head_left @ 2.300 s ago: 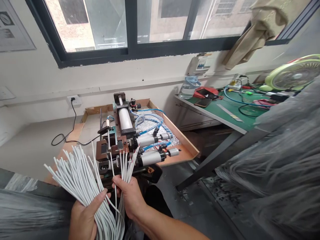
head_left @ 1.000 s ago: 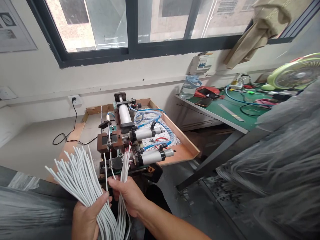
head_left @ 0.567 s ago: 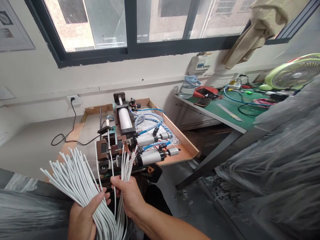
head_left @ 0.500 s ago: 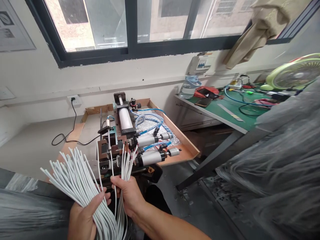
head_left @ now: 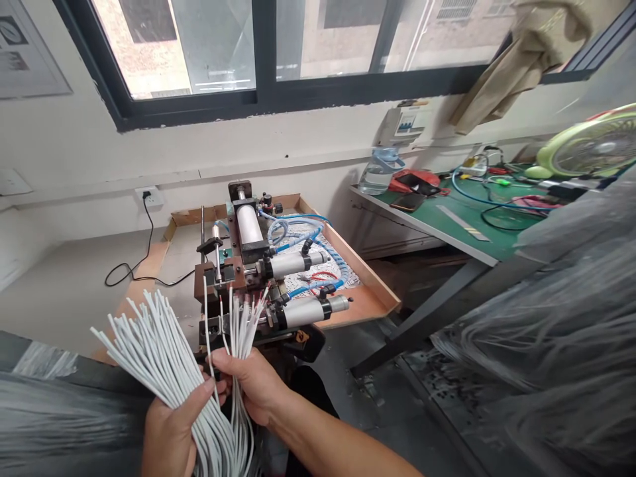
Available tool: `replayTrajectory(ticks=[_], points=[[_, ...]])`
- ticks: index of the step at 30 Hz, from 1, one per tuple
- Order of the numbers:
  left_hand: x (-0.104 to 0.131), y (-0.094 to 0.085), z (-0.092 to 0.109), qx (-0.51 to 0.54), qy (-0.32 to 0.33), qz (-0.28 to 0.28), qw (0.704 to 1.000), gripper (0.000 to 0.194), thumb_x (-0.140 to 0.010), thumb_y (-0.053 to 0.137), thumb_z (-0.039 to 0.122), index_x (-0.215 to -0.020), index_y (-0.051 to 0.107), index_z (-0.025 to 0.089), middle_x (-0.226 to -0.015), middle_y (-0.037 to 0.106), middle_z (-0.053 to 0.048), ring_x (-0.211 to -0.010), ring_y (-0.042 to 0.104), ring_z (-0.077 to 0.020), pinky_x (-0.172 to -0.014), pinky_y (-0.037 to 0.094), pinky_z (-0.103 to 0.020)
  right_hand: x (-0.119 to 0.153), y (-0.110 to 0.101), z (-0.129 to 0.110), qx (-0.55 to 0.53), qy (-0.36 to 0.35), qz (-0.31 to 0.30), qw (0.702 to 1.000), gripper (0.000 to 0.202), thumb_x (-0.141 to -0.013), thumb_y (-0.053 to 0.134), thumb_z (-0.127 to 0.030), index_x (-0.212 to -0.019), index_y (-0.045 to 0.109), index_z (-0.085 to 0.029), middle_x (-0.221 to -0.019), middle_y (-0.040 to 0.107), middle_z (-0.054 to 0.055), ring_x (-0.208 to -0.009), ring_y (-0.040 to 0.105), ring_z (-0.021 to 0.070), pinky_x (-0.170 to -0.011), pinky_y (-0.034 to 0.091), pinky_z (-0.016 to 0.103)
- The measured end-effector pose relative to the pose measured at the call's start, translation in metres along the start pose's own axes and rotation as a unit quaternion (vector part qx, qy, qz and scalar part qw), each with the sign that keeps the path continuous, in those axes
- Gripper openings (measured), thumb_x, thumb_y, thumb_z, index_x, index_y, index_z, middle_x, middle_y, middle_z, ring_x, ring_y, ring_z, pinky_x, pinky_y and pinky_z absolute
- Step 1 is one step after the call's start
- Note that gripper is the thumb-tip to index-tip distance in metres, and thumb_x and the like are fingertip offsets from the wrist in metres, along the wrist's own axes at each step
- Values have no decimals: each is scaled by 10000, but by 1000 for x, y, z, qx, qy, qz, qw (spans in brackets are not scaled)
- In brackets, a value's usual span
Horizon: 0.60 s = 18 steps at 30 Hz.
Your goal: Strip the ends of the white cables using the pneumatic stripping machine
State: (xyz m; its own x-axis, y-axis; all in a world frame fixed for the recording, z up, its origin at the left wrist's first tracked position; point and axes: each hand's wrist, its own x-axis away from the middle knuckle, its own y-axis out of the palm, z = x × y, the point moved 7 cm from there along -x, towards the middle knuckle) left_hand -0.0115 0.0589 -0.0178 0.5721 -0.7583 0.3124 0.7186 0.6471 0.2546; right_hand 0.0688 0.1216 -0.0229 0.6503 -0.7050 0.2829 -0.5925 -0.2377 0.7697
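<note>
A thick fan of white cables (head_left: 163,358) is gripped in my left hand (head_left: 171,430), its thumb pressed across them. My right hand (head_left: 251,381) holds a smaller bunch of white cables (head_left: 242,334), several with reddish tips. One single white cable (head_left: 207,324) stands upright between the two bundles, by my left thumb tip and my right thumb. Another cable with a reddish tip (head_left: 222,311) leans beside the right bunch. Just beyond the cable ends sits a pneumatic machine (head_left: 213,271) with silver cylinders (head_left: 298,311). The lower cable lengths run out of view.
The machine stands on a wooden-edged tray (head_left: 365,265) with blue air hoses (head_left: 298,228). To the right is a green table (head_left: 447,218) with a water jug (head_left: 380,169), phone (head_left: 407,201) and fan (head_left: 591,146). Plastic-wrapped cable bundles (head_left: 536,358) hang at right.
The cable that reached into the machine is out of it, with a reddish tip. My right thumb has moved left to another cable near my left hand. The machine's cylinder parts have shifted.
</note>
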Motion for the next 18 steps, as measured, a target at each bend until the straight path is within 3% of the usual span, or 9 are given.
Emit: replayTrajectory(ticks=[3, 6, 12, 18], points=[[0, 1, 0, -13, 4, -19, 1000, 286, -509, 704, 151, -789, 642, 144, -727, 673, -41, -699, 612, -232, -653, 483, -317, 6, -5, -6, 30, -77, 18, 996, 216, -537, 677, -284, -578, 560, -107, -444, 480, -23, -383, 373, 59, -391, 290, 194], [1, -2, -3, -17, -17, -11, 1000, 201, -496, 710, 152, -688, 650, 139, -648, 664, -45, -622, 610, -215, -606, 492, -308, 17, -14, -10, 61, -129, 60, 988, 221, -589, 643, -315, -569, 550, -115, -462, 502, -12, -400, 367, 59, -408, 280, 193], [4, -10, -10, -5, -47, 17, 999, 236, -496, 712, 141, -715, 631, 109, -660, 671, -84, -640, 618, -235, -658, 489, -371, 32, -23, -11, 120, -124, 97, 980, 173, -608, 589, -239, -499, 536, -116, -426, 475, -17, -393, 343, 57, -419, 245, 198], [6, -7, -6, -13, -38, 14, 999, 276, -501, 709, 160, -754, 624, 91, -676, 672, -104, -647, 620, -255, -659, 491, -387, 30, -23, -14, 111, -104, 112, 982, 159, -570, 563, -209, -447, 496, -133, -384, 438, -37, -356, 285, 50, -391, 200, 207]])
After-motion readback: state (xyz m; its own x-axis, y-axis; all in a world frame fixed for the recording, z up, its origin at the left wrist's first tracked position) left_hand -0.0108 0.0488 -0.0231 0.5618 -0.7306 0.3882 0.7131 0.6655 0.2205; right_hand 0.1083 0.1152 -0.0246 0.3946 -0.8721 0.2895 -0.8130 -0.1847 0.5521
